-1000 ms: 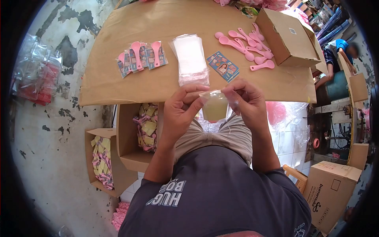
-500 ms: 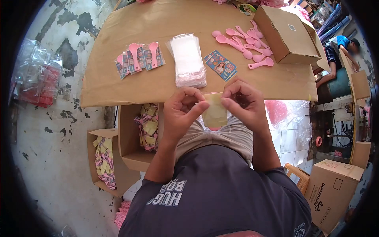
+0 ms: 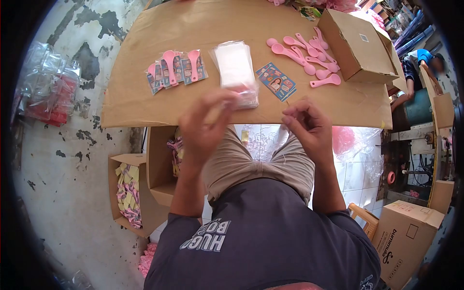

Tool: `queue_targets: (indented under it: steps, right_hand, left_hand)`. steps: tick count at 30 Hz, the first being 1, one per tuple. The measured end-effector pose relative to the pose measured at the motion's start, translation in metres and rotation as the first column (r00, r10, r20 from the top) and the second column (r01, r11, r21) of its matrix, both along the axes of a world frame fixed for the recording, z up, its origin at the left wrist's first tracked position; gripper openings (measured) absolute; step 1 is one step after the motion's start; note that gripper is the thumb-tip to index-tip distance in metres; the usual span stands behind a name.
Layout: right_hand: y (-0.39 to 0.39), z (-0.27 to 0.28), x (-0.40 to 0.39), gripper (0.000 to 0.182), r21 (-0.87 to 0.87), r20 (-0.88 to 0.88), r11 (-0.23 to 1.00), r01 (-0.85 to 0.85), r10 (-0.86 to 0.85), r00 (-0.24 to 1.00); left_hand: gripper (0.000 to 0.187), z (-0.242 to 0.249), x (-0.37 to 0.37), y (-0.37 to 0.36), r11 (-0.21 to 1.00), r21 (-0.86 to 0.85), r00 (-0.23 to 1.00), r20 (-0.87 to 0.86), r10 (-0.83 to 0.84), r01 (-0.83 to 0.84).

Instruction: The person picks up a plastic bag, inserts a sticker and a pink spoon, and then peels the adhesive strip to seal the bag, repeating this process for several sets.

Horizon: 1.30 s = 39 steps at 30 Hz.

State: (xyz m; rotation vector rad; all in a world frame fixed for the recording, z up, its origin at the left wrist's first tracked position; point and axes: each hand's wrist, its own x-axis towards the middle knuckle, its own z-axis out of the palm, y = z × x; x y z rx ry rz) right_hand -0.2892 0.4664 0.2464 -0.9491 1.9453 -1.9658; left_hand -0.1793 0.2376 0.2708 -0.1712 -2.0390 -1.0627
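Observation:
My left hand (image 3: 208, 126) is smeared by motion, just left of the stack of clear plastic bags (image 3: 235, 67). A gap shows between its thumb and fingers, and nothing shows in it. My right hand (image 3: 309, 126) is at the table's front edge, thumb and fingertips pinched together; whatever they hold, if anything, is too small to make out. Above it lie blue printed cards (image 3: 276, 81) in a small pile. Left of the bags, pink scoops (image 3: 194, 65) rest on more cards in clear packaging. Loose pink scoops (image 3: 309, 50) are heaped farther right.
An open cardboard box (image 3: 357, 46) stands at the table's right. Two boxes of packed pieces, one a carton (image 3: 128, 193), are below the left edge. A small yellow piece (image 3: 245, 136) shows between my legs. Another person (image 3: 415, 72) is at far right.
The yellowish piece that both hands held is no longer between them. My left hand has moved left, away from my right hand, which stays pinched near the table edge.

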Motion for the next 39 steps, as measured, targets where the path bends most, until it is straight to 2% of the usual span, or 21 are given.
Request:
queue_targets:
  steps: [1,2,4,5,7,8,9,10,11,12,14,15,16,17,18,21,24,26,31,33,39]
  right_hand:
    - [0.002,0.001,-0.001,0.013,0.0,-0.002,1.0,-0.005,0.005,1.0]
    - [0.003,0.003,-0.001,0.011,-0.005,-0.002,1.0,0.027,-0.027,1.0]
    - [0.008,0.001,-0.003,0.008,-0.014,-0.004,0.998,0.068,-0.068,0.998]
    - [0.011,0.0,-0.005,0.008,-0.015,-0.004,0.998,0.068,-0.068,0.998]
    - [0.015,0.0,-0.009,0.007,0.03,-0.052,0.996,0.088,-0.086,0.995]
    - [0.017,0.002,-0.009,0.009,0.055,-0.064,0.992,0.116,-0.112,0.992]
    - [0.017,0.006,-0.011,0.009,0.056,-0.067,0.991,0.121,-0.117,0.991]
    - [0.017,0.009,-0.013,0.01,0.155,-0.159,0.968,0.198,-0.173,0.972]
    - [0.017,0.012,-0.015,0.011,0.248,-0.251,0.928,0.278,-0.215,0.944]
    - [0.014,0.014,-0.016,0.011,0.254,-0.248,0.926,0.279,-0.217,0.944]
    - [-0.001,0.02,-0.025,0.021,0.319,-0.421,0.857,0.405,-0.254,0.871]
    - [-0.008,0.014,-0.033,0.021,0.318,-0.424,0.856,0.407,-0.255,0.869]
    - [-0.016,0.0,-0.044,0.027,0.309,-0.54,0.824,0.475,-0.259,0.801]
    - [-0.024,-0.007,-0.05,0.033,0.289,-0.648,0.79,0.541,-0.255,0.718]
    - [-0.03,-0.011,-0.053,0.044,0.402,-0.595,0.736,0.545,-0.243,0.766]
    - [-0.044,-0.026,-0.061,0.047,0.452,-0.68,0.64,0.622,-0.204,0.704]
    - [-0.047,-0.028,-0.064,0.048,0.451,-0.629,0.671,0.589,-0.229,0.743]
    - [-0.044,-0.035,-0.072,0.047,0.436,-0.591,0.707,0.557,-0.242,0.77]
    - [-0.04,-0.039,-0.076,0.039,0.357,-0.512,0.775,0.521,-0.304,0.803]
    - [-0.039,-0.041,-0.076,0.033,0.331,-0.417,0.793,0.511,-0.363,0.833]
    - [-0.039,-0.041,-0.073,0.024,0.229,-0.371,0.816,0.531,-0.432,0.822]
  left_hand:
    - [0.027,0.0,-0.007,-0.015,0.999,0.032,0.994,-0.111,0.011,-0.007]
    - [0.027,0.003,-0.01,-0.029,0.999,0.031,0.994,-0.112,0.014,-0.011]
    - [0.025,0.012,-0.013,-0.055,0.923,-0.233,0.945,-0.187,0.267,-0.307]
    - [0.025,0.01,-0.015,-0.067,0.923,-0.233,0.945,-0.188,0.268,-0.308]
    - [0.023,0.0,-0.021,-0.082,0.837,-0.376,0.885,0.087,0.458,-0.396]
    - [0.023,-0.007,-0.02,-0.083,0.84,-0.374,0.887,0.085,0.454,-0.394]
    - [0.021,-0.014,-0.018,-0.081,0.894,-0.263,0.901,0.146,0.409,-0.363]
    - [0.02,-0.017,-0.018,-0.08,0.933,-0.146,0.913,0.203,0.355,-0.33]
    - [0.02,-0.022,-0.021,-0.078,0.935,-0.144,0.914,0.206,0.349,-0.324]
    - [0.019,-0.027,-0.023,-0.071,0.932,-0.082,0.897,0.253,0.362,-0.353]
    - [0.022,-0.031,-0.03,-0.057,0.924,-0.019,0.88,0.298,0.37,-0.382]
    - [0.026,-0.03,-0.038,-0.051,0.915,0.095,0.848,0.423,0.319,-0.392]
    - [0.031,-0.029,-0.045,-0.046,0.89,0.204,0.809,0.532,0.25,-0.409]
    - [0.031,-0.031,-0.051,-0.045,0.891,0.203,0.813,0.526,0.25,-0.405]
    - [0.036,-0.036,-0.058,-0.044,0.894,0.152,0.78,0.563,0.273,-0.422]
    - [0.043,-0.035,-0.068,-0.04,0.884,0.108,0.732,0.611,0.302,-0.454]
    - [0.042,-0.037,-0.068,-0.044,0.887,0.087,0.732,0.604,0.315,-0.453]
    - [0.036,-0.039,-0.068,-0.05,0.851,0.203,0.764,0.573,0.298,-0.484]
    - [0.027,-0.05,-0.066,-0.061,0.835,0.276,0.832,0.45,0.326,-0.476]
    - [0.025,-0.054,-0.064,-0.068,0.81,0.407,0.867,0.442,0.23,-0.423]
    - [0.02,-0.057,-0.062,-0.065,0.849,0.381,0.902,0.371,0.222,-0.366]
